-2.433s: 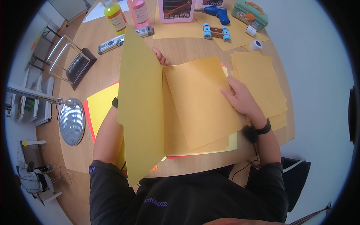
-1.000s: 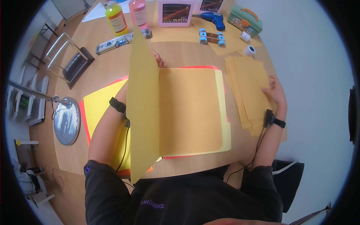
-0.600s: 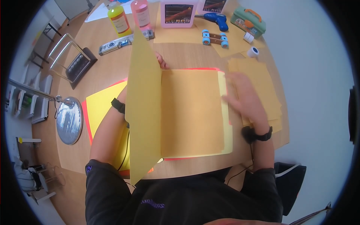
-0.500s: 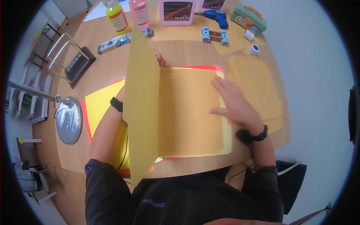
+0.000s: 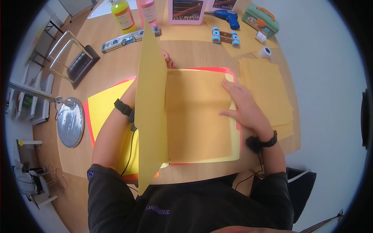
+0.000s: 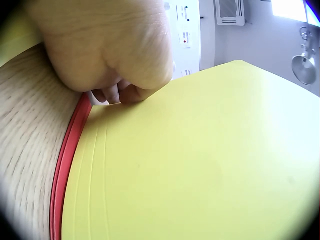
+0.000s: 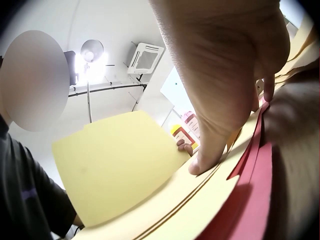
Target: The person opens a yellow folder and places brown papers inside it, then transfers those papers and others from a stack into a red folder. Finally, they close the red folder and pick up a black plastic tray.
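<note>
A yellow file folder stands open, its cover upright and its other half flat on the table. Brown paper sheets lie inside, bowed slightly near the top. My left hand grips the folder's far edge by the fold; most of it is hidden behind the cover in the head view. In the left wrist view the left hand has its fingers curled at the folder's edge. My right hand rests on the sheets' right edge with fingers and thumb spread. Red folders lie beneath the yellow one.
More brown sheets are piled to the right. Yellow and red folders lie under the left forearm. Farther back are a spirit level, bottles, a blue-wheeled toy car, a drill and a green box.
My right hand let go of a tilted brown sheet, now flat in the folder. It moved right over the brown pile, then came back onto the sheets. The left hand stayed at the folder.
</note>
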The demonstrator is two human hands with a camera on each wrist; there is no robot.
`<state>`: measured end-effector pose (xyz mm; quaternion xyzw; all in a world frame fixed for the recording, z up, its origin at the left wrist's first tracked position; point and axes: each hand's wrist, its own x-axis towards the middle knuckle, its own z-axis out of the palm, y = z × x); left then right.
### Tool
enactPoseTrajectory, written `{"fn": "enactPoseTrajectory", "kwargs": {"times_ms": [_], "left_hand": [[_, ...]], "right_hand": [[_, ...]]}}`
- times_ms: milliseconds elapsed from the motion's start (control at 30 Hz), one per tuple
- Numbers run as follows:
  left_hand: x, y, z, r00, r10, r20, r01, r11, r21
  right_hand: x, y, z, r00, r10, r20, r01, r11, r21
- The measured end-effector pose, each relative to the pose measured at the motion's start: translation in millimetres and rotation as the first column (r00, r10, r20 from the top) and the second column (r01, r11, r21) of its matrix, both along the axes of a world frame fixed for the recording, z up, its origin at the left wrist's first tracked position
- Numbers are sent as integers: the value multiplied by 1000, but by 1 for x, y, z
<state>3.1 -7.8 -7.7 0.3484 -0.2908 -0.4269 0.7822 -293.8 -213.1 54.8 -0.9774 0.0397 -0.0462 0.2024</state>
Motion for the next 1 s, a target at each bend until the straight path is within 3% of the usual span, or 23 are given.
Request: {"fn": "enactPoseTrajectory", "kwargs": {"times_ms": [167, 300, 367, 433, 567, 633, 767, 933, 1000], "left_hand": [[-6, 2, 9, 989, 90, 119, -103, 989, 106], [-4, 1, 5, 989, 95, 111, -102, 993, 66], [-4, 2, 5, 998, 20, 63, -23, 999, 49], [-3, 2, 5, 996, 17, 83, -21, 999, 48], [-8, 5, 8, 991, 37, 128, -49, 994, 93], [-7, 4, 7, 983, 61, 176, -79, 992, 96], [-1, 3, 3, 975, 47, 216, -71, 992, 102], [0, 1, 1, 960, 54, 276, -90, 989, 121], [0, 1, 1, 959, 54, 280, -96, 986, 137]], "right_hand": [[1, -1, -1, 999, -12, 46, 11, 1000, 23], [2, -6, -2, 993, 43, 106, -47, 998, 38], [3, -10, -2, 992, 66, 108, -69, 997, 29], [6, -12, -3, 981, -93, 170, 24, 929, 369], [8, -24, -9, 948, -183, 261, 55, 900, 432], [10, -27, -13, 924, -361, 126, 154, 653, 742], [7, -43, -26, 934, -351, 62, 197, 653, 732], [6, -43, -23, 946, -324, 11, 179, 551, 815], [6, -43, -23, 947, -321, 11, 181, 561, 808]]}}
